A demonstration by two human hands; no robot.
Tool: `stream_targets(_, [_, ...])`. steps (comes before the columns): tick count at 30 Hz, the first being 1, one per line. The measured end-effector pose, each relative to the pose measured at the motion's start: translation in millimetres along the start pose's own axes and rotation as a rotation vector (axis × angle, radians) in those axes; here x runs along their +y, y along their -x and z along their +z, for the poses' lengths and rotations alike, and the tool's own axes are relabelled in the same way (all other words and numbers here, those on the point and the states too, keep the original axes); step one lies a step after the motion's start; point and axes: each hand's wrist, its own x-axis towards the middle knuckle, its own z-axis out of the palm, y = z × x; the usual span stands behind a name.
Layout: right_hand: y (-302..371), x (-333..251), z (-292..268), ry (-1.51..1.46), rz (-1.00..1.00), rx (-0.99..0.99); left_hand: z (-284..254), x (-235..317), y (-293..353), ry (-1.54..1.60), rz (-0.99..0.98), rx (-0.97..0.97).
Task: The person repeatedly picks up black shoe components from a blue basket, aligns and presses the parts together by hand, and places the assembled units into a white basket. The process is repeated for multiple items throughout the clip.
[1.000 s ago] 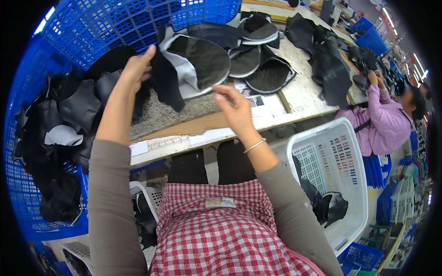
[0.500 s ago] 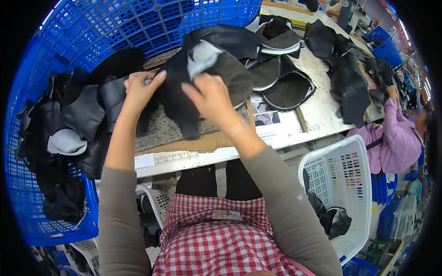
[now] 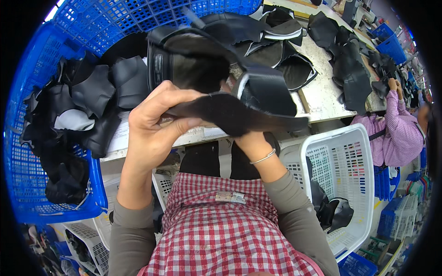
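Note:
A black leather shoe upper (image 3: 230,112) is held up in front of my body, its edges smeared by motion. The dark lining shows on part of it, along with a strip of white edge. My left hand (image 3: 154,122) pinches its left end between thumb and fingers. Under its right part is my right hand (image 3: 253,142), mostly covered by the piece; a blurred fingertip shows through a gap, and the hand seems to grip the leather from below. Beyond the piece, more black uppers with white edges (image 3: 297,71) lie on the worktable (image 3: 322,99).
At left, a blue crate (image 3: 69,209) is heaped with black leather pieces (image 3: 94,89); another blue crate (image 3: 152,18) stands behind the table. To my right is a white basket (image 3: 363,184) with black pieces inside. A co-worker in a pink checked top (image 3: 398,133) sits far right.
Both hands have come nearer to my body, lifting the upper off the table and turning it. My right hand has gone from above the piece to beneath it.

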Motion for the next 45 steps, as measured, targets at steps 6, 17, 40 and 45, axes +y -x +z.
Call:
stream_targets(6, [42.9, 5.3, -10.8, -0.505, 0.568, -0.052, 16.5, -28.9, 20.6, -0.050, -0.359, 0.109])
stream_targets(17, [48.6, -5.8, -71.1, -1.044, 0.426, -0.392, -2.1, -40.5, 45.4, -0.520, 0.017, 0.033])
stream_targets(40, [25.4, 21.1, -63.5, -1.866, 0.904, 0.189, -1.1, -36.5, 60.1, -0.569, 0.105, 0.030])
stream_targets(45, [84.8, 10.6, -60.7, -1.199, 0.959, -0.325, -6.5, -35.6, 59.6, -0.439, 0.018, 0.123])
